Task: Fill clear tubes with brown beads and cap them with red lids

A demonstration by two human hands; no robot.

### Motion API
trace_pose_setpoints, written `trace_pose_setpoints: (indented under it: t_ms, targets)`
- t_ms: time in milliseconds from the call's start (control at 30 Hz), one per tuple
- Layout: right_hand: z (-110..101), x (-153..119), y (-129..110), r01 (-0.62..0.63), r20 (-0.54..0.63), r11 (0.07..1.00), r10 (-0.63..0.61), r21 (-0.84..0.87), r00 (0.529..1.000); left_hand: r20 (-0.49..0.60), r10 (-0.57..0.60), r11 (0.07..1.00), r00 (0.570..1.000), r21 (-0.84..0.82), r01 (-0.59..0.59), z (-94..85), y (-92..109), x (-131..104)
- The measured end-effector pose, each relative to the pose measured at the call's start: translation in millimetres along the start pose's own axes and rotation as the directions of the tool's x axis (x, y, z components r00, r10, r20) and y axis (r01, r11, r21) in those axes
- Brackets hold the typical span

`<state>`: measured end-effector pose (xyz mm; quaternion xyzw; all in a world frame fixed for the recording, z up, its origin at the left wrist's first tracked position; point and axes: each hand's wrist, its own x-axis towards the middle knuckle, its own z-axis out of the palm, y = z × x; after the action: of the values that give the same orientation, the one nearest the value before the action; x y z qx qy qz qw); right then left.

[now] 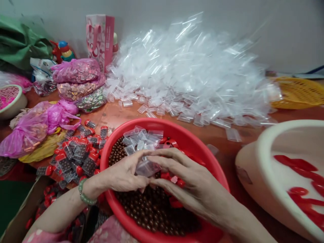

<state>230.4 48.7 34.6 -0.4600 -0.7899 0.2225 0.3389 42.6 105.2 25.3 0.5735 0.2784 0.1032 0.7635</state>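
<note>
Both hands meet over a red basin (pixel 222 175) that holds brown beads (pixel 149 209), clear plastic cases (pixel 141 136) and red caps (pixel 172 143). My left hand (pixel 124 172), with a green bead bracelet (pixel 84 192) at the wrist, grips a small clear plastic case (pixel 147 168) between thumb and fingers. Curved around the same case from the other side is my right hand (pixel 187 175), its thumb tip close to the left thumb. The right fingers partly cover several red caps. Whether beads are inside the held case cannot be made out.
Filled red-capped cases (pixel 81 152) lie in a pile left of the basin. Behind it rises a big heap of clear cases (pixel 192 74). A white tub (pixel 253 158) with red pieces stands right, a yellow basket (pixel 298 92) beyond. Pink bags (pixel 78 71) sit at the left.
</note>
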Motion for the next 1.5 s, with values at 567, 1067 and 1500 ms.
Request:
trace_pose_setpoints:
  t_ms: [567, 1067, 1500]
  targets:
    - [27, -21, 3, -0.018, 0.039, 0.994, 0.023, -0.107, 0.999, -0.208, -0.099, 0.995, 0.973, -0.009, 0.100, -0.6, -16, -24]
    - [38, -19, 15, 0.185, 0.299, 0.770, 0.008, -0.610, 0.954, -0.435, 0.187, 0.738, 0.881, 0.654, 0.166, -21.4, -4, -76]
    - [59, -9, 10, 0.184, 0.619, 0.876, 0.152, -0.445, 0.771, 0.026, -0.047, -0.123, 0.999, 0.992, -0.032, 3.2, 2, -55]
